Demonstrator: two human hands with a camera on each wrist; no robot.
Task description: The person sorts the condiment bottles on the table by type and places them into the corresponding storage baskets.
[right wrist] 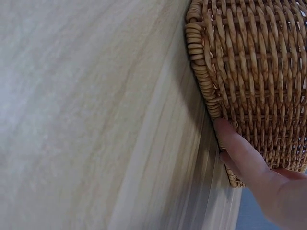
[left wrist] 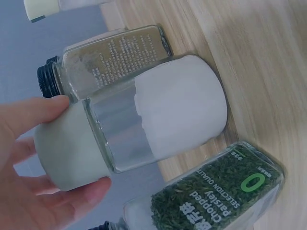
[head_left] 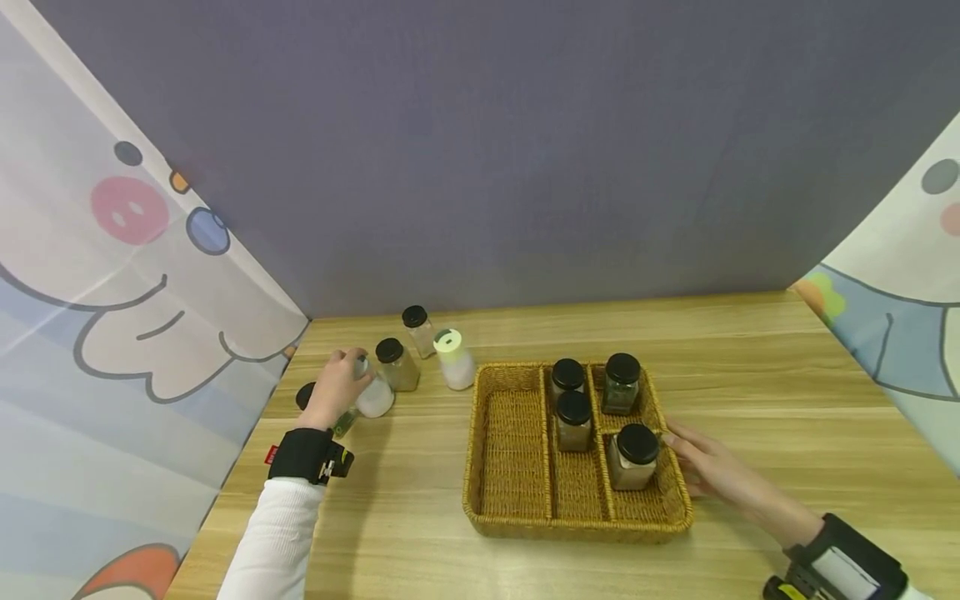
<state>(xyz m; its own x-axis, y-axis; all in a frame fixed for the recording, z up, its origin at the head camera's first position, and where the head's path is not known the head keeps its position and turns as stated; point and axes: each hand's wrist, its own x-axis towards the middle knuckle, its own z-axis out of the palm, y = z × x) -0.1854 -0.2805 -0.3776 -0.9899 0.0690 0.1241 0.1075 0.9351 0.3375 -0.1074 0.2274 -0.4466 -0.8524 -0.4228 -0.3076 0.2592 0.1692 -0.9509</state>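
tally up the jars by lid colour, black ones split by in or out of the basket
Black-lidded jars in the basket: 4
Black-lidded jars outside it: 3
Pale-lidded jars, both outside it: 2
Total: 9

cartoon curtains [head_left: 112,308] flanking grey backdrop [head_left: 525,167]

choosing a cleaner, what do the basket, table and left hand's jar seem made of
Basket: rattan-like, slightly glossy, from its interwoven strands; natural or plastic, unclear.
Table: wood or wood-look with faint sheen; streaky grain.
Jar: glass or plastic, see-through and glossy; smooth opaque cap, probably plastic.
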